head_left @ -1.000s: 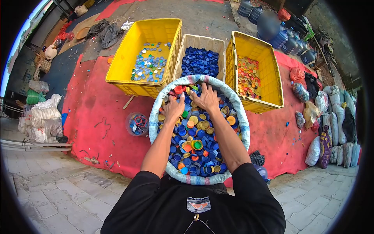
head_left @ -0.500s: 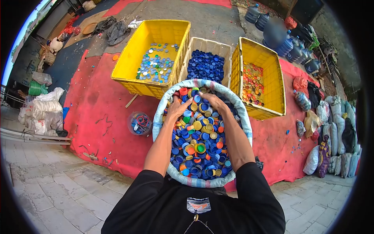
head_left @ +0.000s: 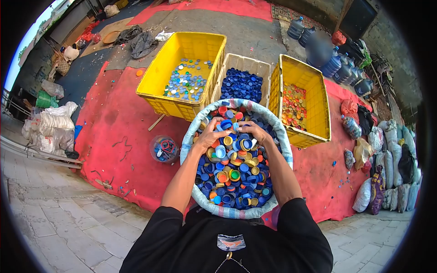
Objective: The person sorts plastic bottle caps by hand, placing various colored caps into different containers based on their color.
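A round sack (head_left: 188, 141) with a rolled pale blue rim stands right before me, filled with mixed plastic bottle caps (head_left: 223, 176), mostly blue, with gold, orange and green ones among them. Both hands are over its far half. My left hand (head_left: 211, 135) curls its fingers around a blue bottle cap (head_left: 226, 124). Opposite it, my right hand (head_left: 256, 132) has thumb and fingers drawn together at a light blue bottle cap (head_left: 236, 126). Some fingertips are partly hidden among the caps.
Beyond the sack stand a yellow crate (head_left: 150, 88) with pale caps, a whitish crate (head_left: 248, 61) with dark blue caps and another yellow crate (head_left: 318, 104) with red and orange caps. A clear tub (head_left: 164, 149) sits on the red mat (head_left: 118, 168). Filled sacks (head_left: 393, 159) line the right.
Both hands have come nearer to me and closer together. The caps under them have shifted, and blue caps now show at the fingertips. The view has tilted slightly.
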Motion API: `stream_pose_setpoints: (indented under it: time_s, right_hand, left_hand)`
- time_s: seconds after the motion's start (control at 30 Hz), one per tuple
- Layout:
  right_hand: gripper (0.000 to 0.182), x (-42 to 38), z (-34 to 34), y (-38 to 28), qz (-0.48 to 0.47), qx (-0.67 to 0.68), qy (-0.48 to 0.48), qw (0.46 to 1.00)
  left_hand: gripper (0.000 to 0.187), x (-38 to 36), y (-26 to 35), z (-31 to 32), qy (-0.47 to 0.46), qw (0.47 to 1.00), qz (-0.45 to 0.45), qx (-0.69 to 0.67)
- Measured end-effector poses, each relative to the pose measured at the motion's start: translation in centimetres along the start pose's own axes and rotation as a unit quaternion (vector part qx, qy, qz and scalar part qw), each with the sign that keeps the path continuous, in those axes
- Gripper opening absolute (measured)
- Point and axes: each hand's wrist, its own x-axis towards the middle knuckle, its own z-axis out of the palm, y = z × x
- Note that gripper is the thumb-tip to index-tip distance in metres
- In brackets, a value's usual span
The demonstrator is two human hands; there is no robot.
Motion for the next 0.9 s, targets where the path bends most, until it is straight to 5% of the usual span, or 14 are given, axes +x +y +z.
stream_pose_setpoints:
  time_s: [0.13,0.17,0.33,0.43,0.47,0.53,0.63,0.8,0.9]
  right_hand:
    - [0.040,-5.1,2.2,-1.2,-0.236,-0.305,-0.006,0.922]
    - [0.041,-7.0,3.2,-2.1,-0.254,-0.378,0.009,0.890]
    - [0.044,-13.5,6.2,-3.8,-0.218,-0.376,0.007,0.901]
    - [0.042,-11.0,4.6,-2.0,-0.200,-0.356,0.199,0.891]
    - [0.042,-9.5,3.7,-1.6,-0.143,-0.349,0.240,0.895]
    - [0.050,-5.2,1.2,-0.3,-0.070,-0.357,0.301,0.882]
    - [0.069,0.8,-1.4,4.3,-0.014,-0.471,0.378,0.797]
    - [0.086,3.5,-0.3,3.8,0.068,-0.548,0.467,0.691]
    - [0.087,4.2,-1.4,3.3,0.048,-0.530,0.465,0.707]
  left_hand:
    - [0.051,-5.1,3.1,2.3,-0.062,0.980,0.119,0.146]
    - [0.052,-5.9,3.0,2.4,-0.072,0.959,0.171,0.216]
    - [0.041,-10.9,7.5,2.1,-0.256,0.905,0.114,0.320]
    - [0.044,-8.0,6.1,1.3,-0.140,0.956,0.118,0.230]
    - [0.045,-5.6,4.4,0.9,-0.096,0.985,0.034,0.137]
    - [0.063,-1.0,2.6,0.5,0.068,0.950,-0.071,0.295]
    - [0.087,6.0,-4.8,-1.7,0.161,0.900,-0.186,0.360]
    - [0.102,7.8,-6.2,-1.0,0.197,0.868,-0.219,0.399]
    - [0.110,7.6,-5.9,-1.3,0.188,0.878,-0.215,0.384]
